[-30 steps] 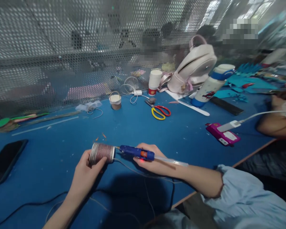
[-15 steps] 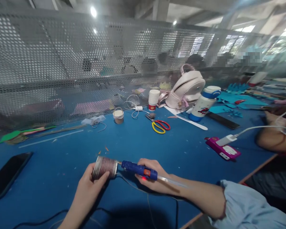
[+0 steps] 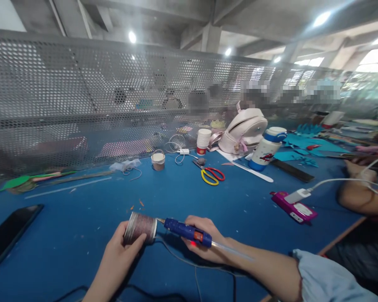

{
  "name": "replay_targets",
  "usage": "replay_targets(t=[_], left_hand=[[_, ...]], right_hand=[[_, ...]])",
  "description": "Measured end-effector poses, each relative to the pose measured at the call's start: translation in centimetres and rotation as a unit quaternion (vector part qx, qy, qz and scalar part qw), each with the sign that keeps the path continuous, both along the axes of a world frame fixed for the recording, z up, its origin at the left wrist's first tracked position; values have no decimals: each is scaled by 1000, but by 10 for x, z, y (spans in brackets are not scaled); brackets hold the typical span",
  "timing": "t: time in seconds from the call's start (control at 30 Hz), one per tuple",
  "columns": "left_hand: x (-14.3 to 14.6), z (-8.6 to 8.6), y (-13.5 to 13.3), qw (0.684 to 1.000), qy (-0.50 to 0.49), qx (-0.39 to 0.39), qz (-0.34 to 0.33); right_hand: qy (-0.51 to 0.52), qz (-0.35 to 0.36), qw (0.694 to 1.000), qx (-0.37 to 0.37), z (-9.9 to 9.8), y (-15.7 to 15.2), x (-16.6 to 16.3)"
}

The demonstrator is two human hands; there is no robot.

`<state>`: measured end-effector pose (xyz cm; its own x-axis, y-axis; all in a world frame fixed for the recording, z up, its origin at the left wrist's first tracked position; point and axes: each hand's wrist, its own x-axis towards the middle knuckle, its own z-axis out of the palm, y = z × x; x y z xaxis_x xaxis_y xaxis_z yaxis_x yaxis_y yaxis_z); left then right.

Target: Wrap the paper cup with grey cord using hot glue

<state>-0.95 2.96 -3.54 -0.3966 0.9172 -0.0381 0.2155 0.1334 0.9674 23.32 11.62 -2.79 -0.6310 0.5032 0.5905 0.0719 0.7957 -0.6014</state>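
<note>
My left hand [image 3: 122, 249] is closed round a paper cup wrapped in cord [image 3: 140, 227], lying on its side with grey and brownish windings. A thin cord [image 3: 176, 256] trails from the cup's white-edged right end over the blue table. In my right hand [image 3: 204, 235] is a blue hot glue gun [image 3: 186, 231], with a clear glue stick [image 3: 231, 249] sticking out of its back and a red light glowing below. The gun's metal nozzle points left, at the cup's right edge; whether it touches I cannot tell.
Scissors [image 3: 211, 176], a small handled bucket [image 3: 158, 161], stacked paper cups [image 3: 203, 140], a bottle [image 3: 266, 151] and a pale backpack [image 3: 244, 130] stand farther back. A phone [image 3: 12, 235] lies left, a purple power strip [image 3: 294, 207] right. Another person's arm [image 3: 362, 195] rests at far right. A perforated screen [image 3: 97, 96] rises behind.
The camera view has tilted up a little, so everything sits lower in the picture. Both hands keep their holds, and the nozzle stays by the cup's right edge.
</note>
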Motion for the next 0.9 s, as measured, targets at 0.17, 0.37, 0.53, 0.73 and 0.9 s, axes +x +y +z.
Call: replay_targets(t=[0.17, 0.37, 0.53, 0.73, 0.9], left_hand=[[-2, -6, -1, 1000, 6, -2, 0], [-8, -8, -1, 999, 37, -22, 4], [-7, -4, -3, 998, 54, -21, 4], [-4, 0, -2, 998, 46, -28, 9], [-5, -2, -3, 999, 46, -26, 7]], right_hand=[[26, 11, 999, 18, -6, 4, -1], [36, 32, 999, 11, -15, 4, -1], [18, 18, 999, 24, -13, 3, 0], [20, 19, 999, 20, -13, 3, 0], [26, 36, 999, 22, -16, 4, -1]])
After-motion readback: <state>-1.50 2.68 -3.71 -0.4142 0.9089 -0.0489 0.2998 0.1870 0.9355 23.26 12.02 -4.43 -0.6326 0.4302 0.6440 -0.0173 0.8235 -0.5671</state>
